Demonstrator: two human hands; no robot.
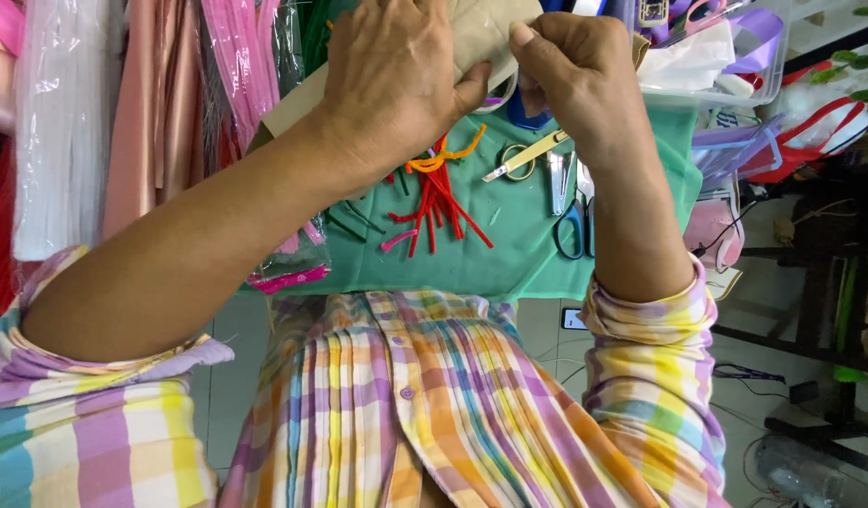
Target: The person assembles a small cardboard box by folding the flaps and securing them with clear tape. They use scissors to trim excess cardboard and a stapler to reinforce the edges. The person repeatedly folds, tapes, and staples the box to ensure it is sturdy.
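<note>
My left hand and my right hand are raised close to the camera, both pinching a flat beige piece of stiff paper or card between thumb and fingers. Below them a green cloth-covered surface carries red pipe cleaners, an orange one and dark green ones. Gold scissors lie just under my right wrist, with metal tweezers and blue-handled scissors beside them.
Hanging bundles in clear plastic, pink, peach and white, fill the left. A clear plastic box with ribbons and white cloth stands at the top right. A bag with red handles and cables on the floor lie to the right.
</note>
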